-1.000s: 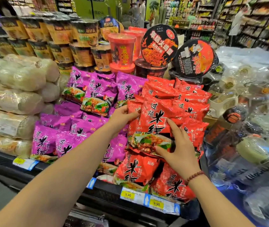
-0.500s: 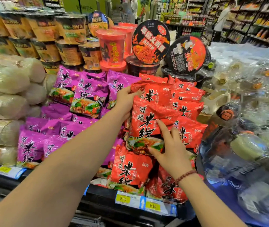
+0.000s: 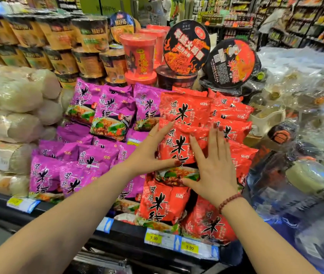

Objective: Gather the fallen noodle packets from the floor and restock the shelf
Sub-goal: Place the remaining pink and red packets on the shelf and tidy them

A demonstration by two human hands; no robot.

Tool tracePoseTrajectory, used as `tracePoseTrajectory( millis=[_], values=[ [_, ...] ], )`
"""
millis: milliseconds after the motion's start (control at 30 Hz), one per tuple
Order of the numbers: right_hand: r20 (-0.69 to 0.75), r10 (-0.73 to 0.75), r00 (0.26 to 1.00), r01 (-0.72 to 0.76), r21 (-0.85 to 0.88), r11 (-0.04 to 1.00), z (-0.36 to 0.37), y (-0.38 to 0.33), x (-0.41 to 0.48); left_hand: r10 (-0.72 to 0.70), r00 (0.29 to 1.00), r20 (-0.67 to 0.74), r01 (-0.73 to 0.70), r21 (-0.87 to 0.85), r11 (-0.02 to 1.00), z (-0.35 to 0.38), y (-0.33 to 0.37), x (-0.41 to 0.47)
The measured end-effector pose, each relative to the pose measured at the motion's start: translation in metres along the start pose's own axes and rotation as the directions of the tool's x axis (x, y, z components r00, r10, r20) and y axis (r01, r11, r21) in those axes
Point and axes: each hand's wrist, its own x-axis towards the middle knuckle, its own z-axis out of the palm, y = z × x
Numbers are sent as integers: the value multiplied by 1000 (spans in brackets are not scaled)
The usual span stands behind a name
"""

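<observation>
On the shelf [image 3: 126, 232], left hand [image 3: 149, 153] and right hand [image 3: 214, 171] press the red noodle packet [image 3: 178, 147] flat-fingered against the red stack [image 3: 165, 204], grip open, clasping nothing; released unsettled, it could slide off to the floor.

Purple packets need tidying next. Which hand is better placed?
Left, probably: the left hand rests on the red packet, right beside the purple packets; the right hand lies farther right.

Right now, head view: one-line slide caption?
Left hand and right hand rest flat on a red noodle packet in the shelf's red stack, purple packets alongside.
</observation>
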Motion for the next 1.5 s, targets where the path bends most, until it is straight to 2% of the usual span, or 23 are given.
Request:
tracePoseTrajectory(
  millis=[167, 300, 433, 700, 933, 1067, 1267, 1367, 1500],
  values=[
    [220, -135, 966, 143, -21, 989, 3, 9, 11, 28, 999, 41, -33, 107, 994, 14, -4, 10],
    [273, -164, 948, 141, 102, 985, 10, 12, 14, 1, 1000, 24, -4, 122, 993, 23, -17, 8],
    [274, -160, 948, 126, 139, 982, 13, 12, 16, -24, 999, 25, 20, 142, 990, 23, -19, 11],
    [219, -166, 961, 132, 165, 977, 9, 11, 7, 6, 1000, 15, -9, 178, 984, 17, -10, -2],
    [102, -157, 982, 127, 254, 959, 3, 10, -6, 105, 989, -108, -78, 233, 969, 16, -14, -28],
    [-22, -166, 986, 164, 319, 933, -1, -1, -15, 121, 973, -195, -65, 274, 960, 8, -16, -51],
    [-151, -276, 949, 314, 396, 863, -7, -57, -23, 86, 961, -261, 23, 387, 922, -24, -25, -112],
    [-106, -340, 934, 351, 432, 831, -1, -102, -30, 76, 965, -251, 56, 482, 875, -46, -38, -162],
    [-53, -433, 900, 406, 466, 786, 14, -173, -44, -18, 966, -260, 164, 553, 817, -80, -68, -251]
  ],
)
